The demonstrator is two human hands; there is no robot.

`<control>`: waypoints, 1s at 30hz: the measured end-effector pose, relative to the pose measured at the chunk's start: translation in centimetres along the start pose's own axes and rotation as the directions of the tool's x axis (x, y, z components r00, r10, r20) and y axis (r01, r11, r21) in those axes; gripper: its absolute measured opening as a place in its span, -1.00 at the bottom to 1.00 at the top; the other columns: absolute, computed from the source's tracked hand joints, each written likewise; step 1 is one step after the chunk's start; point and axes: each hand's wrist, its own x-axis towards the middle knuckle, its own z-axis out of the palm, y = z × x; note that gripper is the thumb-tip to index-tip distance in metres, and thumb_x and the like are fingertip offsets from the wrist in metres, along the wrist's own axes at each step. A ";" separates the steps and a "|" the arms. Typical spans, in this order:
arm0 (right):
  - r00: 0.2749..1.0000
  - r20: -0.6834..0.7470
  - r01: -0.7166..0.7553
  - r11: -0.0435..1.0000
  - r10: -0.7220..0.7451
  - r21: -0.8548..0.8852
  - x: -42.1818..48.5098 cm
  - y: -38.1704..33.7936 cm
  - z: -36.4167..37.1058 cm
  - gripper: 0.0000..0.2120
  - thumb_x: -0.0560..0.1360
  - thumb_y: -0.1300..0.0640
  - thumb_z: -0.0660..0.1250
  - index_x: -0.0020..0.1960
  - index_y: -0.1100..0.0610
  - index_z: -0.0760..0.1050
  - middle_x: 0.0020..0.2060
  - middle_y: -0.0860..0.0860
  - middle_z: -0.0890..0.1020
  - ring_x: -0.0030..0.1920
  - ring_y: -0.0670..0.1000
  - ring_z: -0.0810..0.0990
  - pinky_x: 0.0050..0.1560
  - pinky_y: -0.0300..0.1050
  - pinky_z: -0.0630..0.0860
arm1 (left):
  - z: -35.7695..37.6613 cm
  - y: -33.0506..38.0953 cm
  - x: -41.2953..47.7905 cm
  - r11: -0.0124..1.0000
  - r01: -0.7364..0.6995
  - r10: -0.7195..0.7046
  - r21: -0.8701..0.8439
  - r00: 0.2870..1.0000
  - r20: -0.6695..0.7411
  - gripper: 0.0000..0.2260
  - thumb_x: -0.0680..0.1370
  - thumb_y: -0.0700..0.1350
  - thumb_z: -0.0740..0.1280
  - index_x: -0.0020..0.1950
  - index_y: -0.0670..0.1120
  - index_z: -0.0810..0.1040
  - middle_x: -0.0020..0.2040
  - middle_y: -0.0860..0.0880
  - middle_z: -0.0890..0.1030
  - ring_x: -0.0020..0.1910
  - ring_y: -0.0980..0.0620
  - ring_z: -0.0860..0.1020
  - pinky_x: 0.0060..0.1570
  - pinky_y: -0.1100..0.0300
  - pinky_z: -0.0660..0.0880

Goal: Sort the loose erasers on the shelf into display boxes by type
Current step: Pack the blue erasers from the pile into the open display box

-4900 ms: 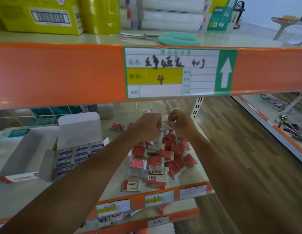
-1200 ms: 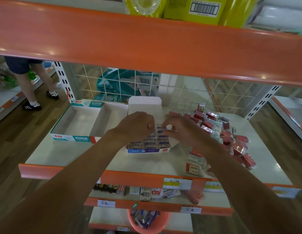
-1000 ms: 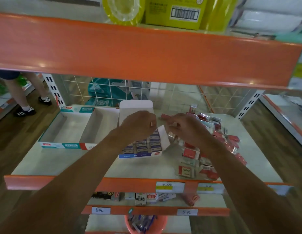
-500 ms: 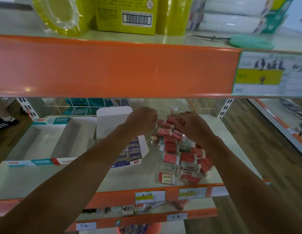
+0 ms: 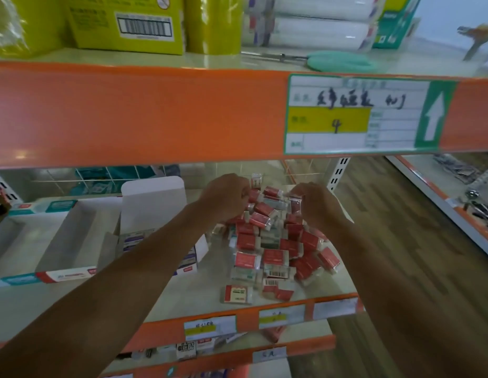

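Head cam: loose erasers (image 5: 267, 241) heaped on the shelf (image 5: 182, 293), just R of the open display box (image 5: 152, 200). Left hand (image 5: 226, 197) curled into the heap's far edge, can't tell if it's got one. Right hand (image 5: 316, 207) pinching a red eraser (image 5: 296, 205) above the heap. Light, stiff lil blocks, slick wrap — prob best nipped across the short sides w/ fingertips

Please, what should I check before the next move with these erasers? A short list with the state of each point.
1. Right hand pinches one eraser: ok.
2. Left hand holds something: cannot tell; its fingers curl at the top of the pile.
3. Empty box free: ok.
4. Open box lid up: ok.
5. Erasers clear of the shelf edge: not ok; a stray eraser lies close to it.
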 end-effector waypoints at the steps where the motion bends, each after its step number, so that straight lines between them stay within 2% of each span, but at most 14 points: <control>1: 1.000 -0.001 -0.014 1.000 0.014 0.013 0.1 0.5 -0.2 -0.59 0.43 0.46 0.21 0.17 0.13 0.58 0.11 0.07 0.61 0.02 0.10 0.59 -0.07 -0.14 0.49 | 0.2 0.4 0.2 1.000 -0.012 0.012 -0.008 1.000 0.001 -0.89 0.51 -0.16 0.29 -0.06 -0.09 0.61 -0.14 0.01 0.55 -0.18 0.07 0.48 -0.21 0.19 0.35; 5: 0.999 0.027 -0.017 1.000 0.017 -0.006 0.2 2.2 -0.3 -0.59 0.45 0.42 0.23 0.19 0.09 0.57 0.13 0.08 0.60 0.04 0.06 0.58 0.00 -0.03 0.57 | 1.1 2.0 0.8 0.999 -0.053 0.053 0.008 0.998 0.015 -0.87 0.51 -0.16 0.27 -0.06 -0.11 0.61 -0.11 -0.04 0.58 -0.14 0.01 0.52 -0.18 0.14 0.46; 10: 0.997 0.061 -0.045 0.998 0.042 0.039 0.5 3.9 -0.1 -0.72 0.54 0.25 0.25 0.22 0.07 0.55 0.19 0.08 0.57 0.10 0.07 0.56 -0.03 -0.20 0.40 | 2.0 3.7 1.4 0.998 -0.068 0.068 0.010 0.998 0.011 -0.86 0.51 -0.19 0.24 -0.09 -0.11 0.61 -0.12 -0.07 0.60 -0.16 -0.03 0.54 -0.13 0.12 0.52; 14: 0.990 0.143 0.018 1.000 -0.021 0.019 1.8 4.2 -0.2 -0.67 0.57 0.20 0.27 0.32 0.05 0.49 0.31 0.05 0.52 0.27 0.08 0.50 0.22 -0.10 0.40 | 2.5 4.8 1.9 0.998 -0.063 0.063 0.019 0.998 0.011 -0.89 0.50 -0.19 0.25 -0.14 -0.07 0.57 -0.11 -0.04 0.57 -0.15 -0.03 0.52 -0.13 0.13 0.50; 16: 0.983 0.170 0.072 0.997 -0.073 0.009 2.4 4.2 0.0 -0.68 0.56 0.18 0.30 0.30 0.06 0.51 0.28 0.04 0.55 0.25 0.09 0.52 0.24 -0.08 0.42 | 2.7 5.3 2.2 0.998 -0.054 0.054 0.013 0.998 0.024 -0.89 0.49 -0.19 0.25 -0.15 -0.05 0.55 -0.10 -0.03 0.55 -0.13 -0.03 0.52 -0.12 0.12 0.49; 20: 0.977 0.179 0.113 0.993 -0.113 0.011 3.2 4.3 0.4 -0.82 0.54 0.14 0.34 0.12 0.08 0.59 0.04 0.02 0.67 0.02 0.06 0.63 0.07 -0.05 0.55 | 3.2 6.4 2.8 0.998 -0.059 0.058 0.017 0.998 0.029 -0.87 0.49 -0.20 0.27 -0.08 -0.09 0.62 -0.09 -0.04 0.57 -0.12 -0.03 0.55 -0.07 0.04 0.55; 23: 0.982 0.159 0.111 0.993 -0.105 -0.027 3.2 4.3 0.1 -0.91 0.52 0.15 0.34 0.01 0.10 0.57 -0.10 0.04 0.65 -0.11 0.08 0.61 -0.06 0.00 0.57 | 3.8 7.2 3.9 0.994 -0.091 0.089 0.053 0.995 0.038 -0.85 0.51 -0.20 0.26 -0.05 -0.10 0.63 -0.06 -0.05 0.57 -0.07 -0.02 0.51 -0.07 0.08 0.52; 27: 0.988 0.157 0.026 0.997 -0.015 -0.069 3.4 5.2 -0.1 -0.91 0.51 0.17 0.32 0.01 0.09 0.53 -0.10 0.02 0.61 -0.12 0.04 0.55 -0.17 -0.10 0.50 | 5.4 8.0 6.1 0.990 -0.104 0.100 0.093 0.994 0.039 -0.83 0.53 -0.17 0.28 0.03 -0.11 0.64 -0.02 -0.06 0.60 0.04 -0.04 0.48 -0.02 0.09 0.48; 30: 0.988 0.143 -0.051 0.999 0.051 -0.005 3.1 5.9 -0.2 -0.87 0.51 0.15 0.33 0.06 0.07 0.52 -0.05 0.01 0.65 -0.09 0.03 0.58 -0.16 -0.14 0.50 | 6.4 8.6 7.2 0.986 -0.093 0.079 0.141 0.992 0.100 -0.87 0.47 -0.13 0.39 -0.01 -0.09 0.66 -0.05 -0.05 0.62 -0.02 -0.03 0.53 -0.11 0.14 0.46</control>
